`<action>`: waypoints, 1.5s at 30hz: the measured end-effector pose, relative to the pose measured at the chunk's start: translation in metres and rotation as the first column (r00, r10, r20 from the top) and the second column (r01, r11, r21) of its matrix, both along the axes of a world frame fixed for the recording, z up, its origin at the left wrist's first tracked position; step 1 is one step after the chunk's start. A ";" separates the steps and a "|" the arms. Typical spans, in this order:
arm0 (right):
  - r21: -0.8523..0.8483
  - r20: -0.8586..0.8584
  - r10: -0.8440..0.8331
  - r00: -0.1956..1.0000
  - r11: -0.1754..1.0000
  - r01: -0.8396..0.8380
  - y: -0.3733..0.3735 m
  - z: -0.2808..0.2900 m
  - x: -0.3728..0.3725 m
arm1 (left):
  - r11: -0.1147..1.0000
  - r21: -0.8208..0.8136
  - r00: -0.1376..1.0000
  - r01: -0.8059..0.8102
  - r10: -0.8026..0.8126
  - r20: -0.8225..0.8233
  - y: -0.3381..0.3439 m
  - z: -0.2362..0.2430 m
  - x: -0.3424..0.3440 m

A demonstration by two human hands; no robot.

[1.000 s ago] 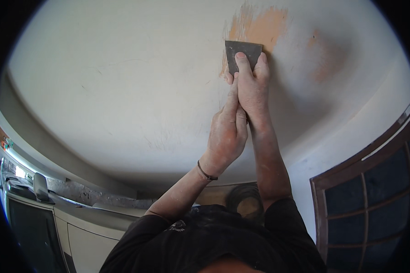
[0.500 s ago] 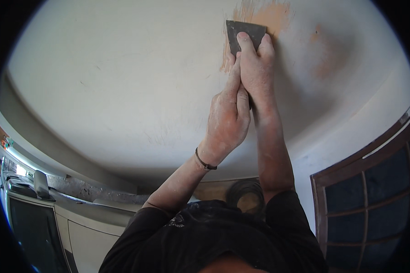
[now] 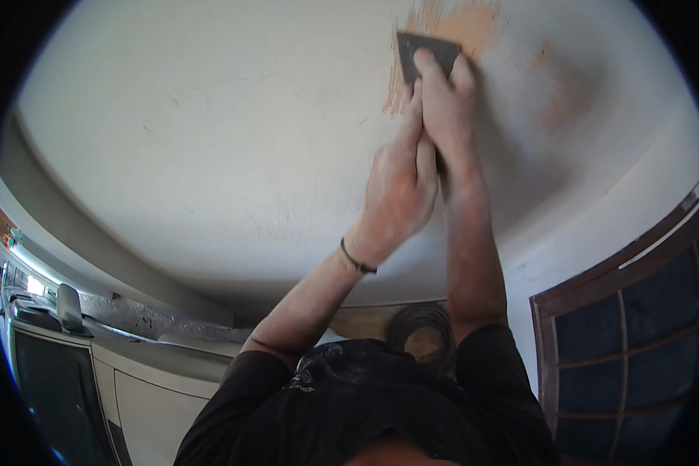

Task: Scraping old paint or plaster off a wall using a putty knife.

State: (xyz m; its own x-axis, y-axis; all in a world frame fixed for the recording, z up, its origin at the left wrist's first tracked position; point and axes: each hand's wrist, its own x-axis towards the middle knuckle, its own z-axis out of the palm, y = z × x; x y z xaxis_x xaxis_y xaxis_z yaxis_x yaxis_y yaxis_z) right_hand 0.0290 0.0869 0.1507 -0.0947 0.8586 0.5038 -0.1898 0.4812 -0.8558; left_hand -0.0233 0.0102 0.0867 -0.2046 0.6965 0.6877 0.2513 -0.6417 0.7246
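Observation:
A scraper with a dark, wide blade (image 3: 429, 51) is pressed against the pale plastered surface (image 3: 233, 116) at the top of the view. My right hand (image 3: 450, 113) grips it, with the thumb lying on the blade. Just below and to the left, my left hand (image 3: 400, 186) closes round the handle, its forefinger stretched up alongside the right hand. Most of the handle is hidden by both hands. Around the blade is a bare orange patch (image 3: 470, 27) with ragged streaks at its left edge. Whitish dust coats my hands.
A brown-framed door with dark panes (image 3: 586, 334) stands at lower right. Below my arms a coil of dark hose or cable (image 3: 419, 326) is visible. At lower left there are a pale cabinet (image 3: 163, 404) and a dark-fronted appliance (image 3: 58, 388). A small hole (image 3: 543, 52) marks the plaster.
Both hands and the scraper have shifted a little to the right in the view. The blade has tilted slightly, its right side lower, and still lies over the orange patch.

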 end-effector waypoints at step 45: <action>0.005 0.072 -0.094 0.993 0.996 0.094 -0.006 0.037 0.001 | 0.964 -0.181 0.976 0.196 -0.173 0.134 -0.009 0.042 -0.005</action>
